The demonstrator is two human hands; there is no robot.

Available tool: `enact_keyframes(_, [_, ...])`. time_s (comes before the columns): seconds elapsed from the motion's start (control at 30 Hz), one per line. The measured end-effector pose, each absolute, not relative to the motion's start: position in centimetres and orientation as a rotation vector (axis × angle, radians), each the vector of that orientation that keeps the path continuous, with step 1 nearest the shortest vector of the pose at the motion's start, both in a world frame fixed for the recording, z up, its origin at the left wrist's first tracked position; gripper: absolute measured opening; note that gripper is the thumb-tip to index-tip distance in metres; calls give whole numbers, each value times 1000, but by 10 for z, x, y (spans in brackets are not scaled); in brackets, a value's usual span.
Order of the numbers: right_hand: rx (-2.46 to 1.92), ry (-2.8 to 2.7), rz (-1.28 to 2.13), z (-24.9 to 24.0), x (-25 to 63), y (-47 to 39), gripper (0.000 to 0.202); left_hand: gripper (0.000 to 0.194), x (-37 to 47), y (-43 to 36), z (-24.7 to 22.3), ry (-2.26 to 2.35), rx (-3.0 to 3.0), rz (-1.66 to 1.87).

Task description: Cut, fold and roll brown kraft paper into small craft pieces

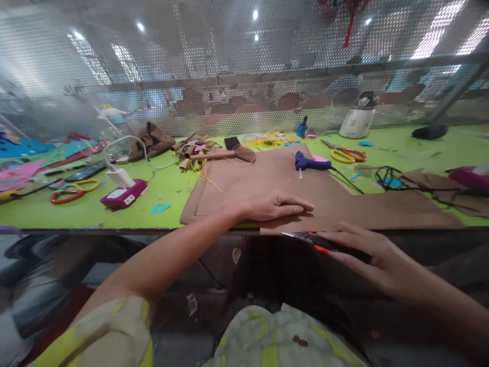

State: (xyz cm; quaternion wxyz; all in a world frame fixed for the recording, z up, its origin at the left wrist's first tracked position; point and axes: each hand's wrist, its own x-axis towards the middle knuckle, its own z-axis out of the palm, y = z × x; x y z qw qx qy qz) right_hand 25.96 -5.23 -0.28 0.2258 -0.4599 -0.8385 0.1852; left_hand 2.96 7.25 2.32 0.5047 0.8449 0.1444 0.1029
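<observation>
My left hand point(280, 205) lies flat on a large sheet of brown paper point(252, 178) near the table's front edge, fingers stretched to the right. In my right hand point(362, 247) is a black and orange utility knife point(332, 245), held just below the table edge. Its blade points left and meets the paper strip that overhangs the edge. A blue glue gun point(312, 163) rests on the paper beyond my hands, its cord running right. Rolled brown paper pieces point(206, 153) lie at the sheet's far left corner.
On the green table point(171, 188) are a purple adapter point(124, 194) with a white charger, red and yellow scissors point(74, 192) at left, more scissors point(347, 155) at right, a white bottle point(357, 120), black cables point(397, 181) and yellow raffia point(273, 137). A perforated metal screen point(237, 66) stands behind.
</observation>
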Motion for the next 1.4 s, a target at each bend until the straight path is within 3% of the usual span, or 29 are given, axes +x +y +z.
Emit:
enact_keyframes(0.2, [-1278,-2279,456,0,254,-46,37,43,8,76,35,630,2226,306])
enact_keyframes(0.5, [-1284,-2312,592,7,249,-45,34,38,-27,74,20,610,2682,284])
enact_keyframes(0.83, [-1235,-2354,440,21,242,-9,33,47,-26,91,35,969,2419,419])
enact_keyframes(1.17, [-1181,-2508,277,16,248,19,34,40,-28,104,32,970,2329,548])
enact_keyframes(1.4, [-1233,-2483,268,7,248,-2,34,37,-41,82,33,735,2601,368])
